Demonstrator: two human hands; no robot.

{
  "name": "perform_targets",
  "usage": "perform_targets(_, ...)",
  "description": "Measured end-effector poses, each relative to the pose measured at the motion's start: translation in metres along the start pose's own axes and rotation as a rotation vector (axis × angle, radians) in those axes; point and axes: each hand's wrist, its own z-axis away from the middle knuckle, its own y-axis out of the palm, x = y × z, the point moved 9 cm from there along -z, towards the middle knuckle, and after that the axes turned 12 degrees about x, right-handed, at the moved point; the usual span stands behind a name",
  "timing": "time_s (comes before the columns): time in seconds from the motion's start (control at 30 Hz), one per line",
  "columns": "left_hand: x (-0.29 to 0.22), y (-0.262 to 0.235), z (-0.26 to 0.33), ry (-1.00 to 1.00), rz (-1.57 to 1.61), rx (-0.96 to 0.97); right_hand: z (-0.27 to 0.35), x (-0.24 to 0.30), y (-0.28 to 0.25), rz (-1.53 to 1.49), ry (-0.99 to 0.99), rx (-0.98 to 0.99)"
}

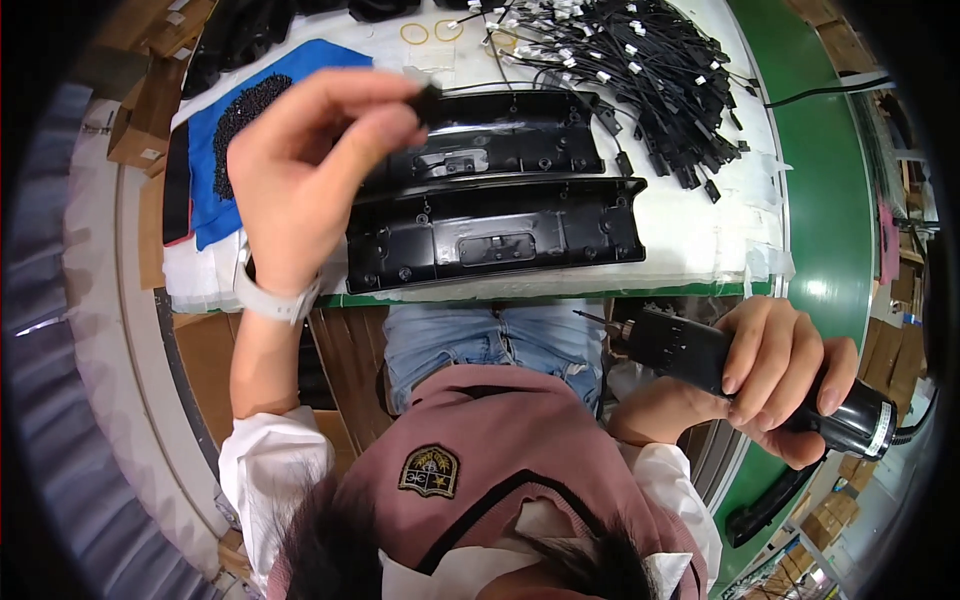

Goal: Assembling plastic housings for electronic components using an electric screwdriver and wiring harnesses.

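Pinched between the thumb and forefinger of my left hand [310, 170] is a small black part [429, 103], too blurred to name more closely. The hand hovers over the left end of two long black plastic housings, a far one [520, 130] and a near one [490, 240], lying side by side on the table. My right hand [785, 365] wraps round a black electric screwdriver [680, 347] off the table's near right edge. Its thin bit points left, toward my lap, and a cord leaves its back end.
A heap of black cables with white tags [640, 80] covers the far right of the white table top [720, 235]. On a blue cloth [215, 215] at left lies a pile of small black pieces [250, 115], probably screws. Yellow rubber bands [414, 34] lie at the back.
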Motion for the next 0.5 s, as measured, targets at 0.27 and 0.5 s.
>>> perform_targets(0.27, 0.033, 0.075, 0.046, 0.104, -0.322, 0.505, -0.02, -0.029, 0.023, -0.049, 0.064, 0.046)
perform_targets(0.5, 0.049, 0.081, 0.046, -0.022, -0.479, 0.518, -0.029, -0.044, 0.034, 0.045, 0.062, 0.088)
